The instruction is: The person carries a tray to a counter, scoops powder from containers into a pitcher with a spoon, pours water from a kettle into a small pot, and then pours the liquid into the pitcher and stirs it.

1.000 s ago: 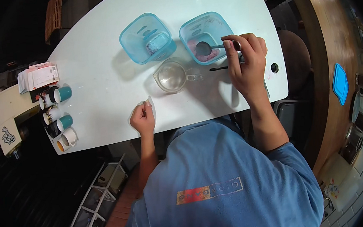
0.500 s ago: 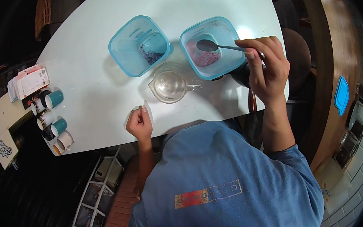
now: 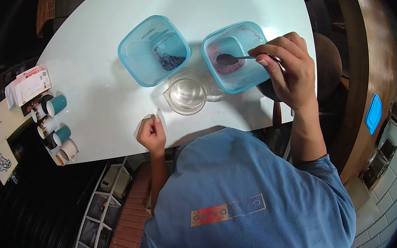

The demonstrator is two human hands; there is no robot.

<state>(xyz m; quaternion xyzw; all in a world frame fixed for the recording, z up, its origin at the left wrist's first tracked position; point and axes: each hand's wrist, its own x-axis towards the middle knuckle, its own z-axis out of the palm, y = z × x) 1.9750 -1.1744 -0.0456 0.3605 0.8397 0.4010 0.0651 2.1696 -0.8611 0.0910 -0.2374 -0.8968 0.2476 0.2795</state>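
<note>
Currently, right hand (image 3: 292, 67) pinches the handle end of a dark metal spoon (image 3: 227, 59) between thumb and fingers, palm side toward the body's midline. Spoon's long axis runs nearly side to side, pointing left from that hand; bowl is the far end, set over the inside of a translucent blue square plastic tub (image 3: 248, 79). Tub lies immediately left of the right hand, whose fingertips reach across its right side. Pink granular matter (image 3: 229, 70) sits in the bottom, below and around the bowl as seen from above; contact or gap between the two cannot be told, nor whether the bowl carries a load. Left hand (image 3: 151, 133), curled into a loose fist, rests near the close edge of the white bench (image 3: 98, 99); contents, if any, hidden. Clear glass jug (image 3: 187, 94) stands ahead and right of that fist, handle pointing toward the right hand's side. Second translucent blue square tub (image 3: 138, 59), with dark purplish granules (image 3: 170, 61) inside, lies farther ahead of the left hand, beyond the jug. Right hand clearly nearer the pink-filled tub; left hand nearer the jug.
</note>
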